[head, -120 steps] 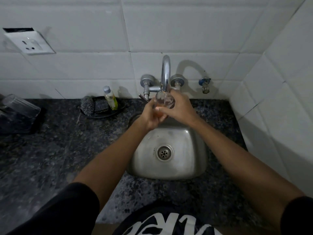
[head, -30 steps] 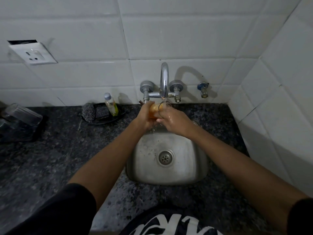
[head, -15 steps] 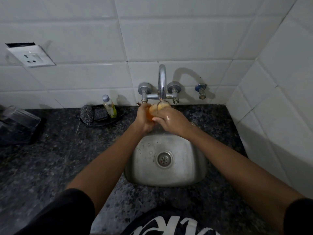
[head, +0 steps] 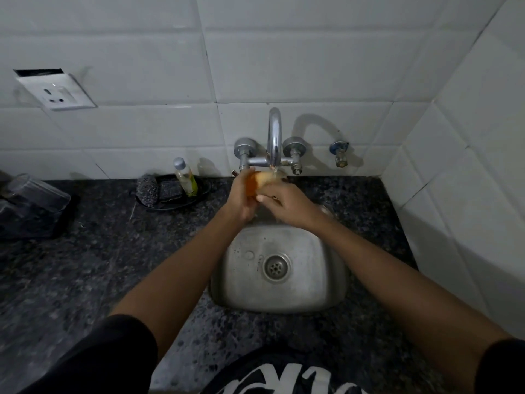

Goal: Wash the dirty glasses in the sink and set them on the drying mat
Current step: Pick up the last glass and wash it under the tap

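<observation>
Both hands met under the tap (head: 274, 137), over the back edge of the steel sink (head: 326, 291). Left hand (head: 241, 201) gripped a glass (head: 262, 180), tilted, w/ an orange tint showing through it. Right hand (head: 287, 204) had fingers curled at the glass rim; exact contact not discernible. Water ran from the spout onto the glass. Sink basin wet, drain (head: 276, 267) at centre. On the dark granite counter (head: 85, 265), far left, a clear glass (head: 37, 191) lay on a dark mat (head: 34, 223). Behind, nr the wall: black tray (head: 196, 196) w/ scrubber (head: 147, 190) and small bottle (head: 185, 180). Wall socket (head: 56, 91) upper left.
</observation>
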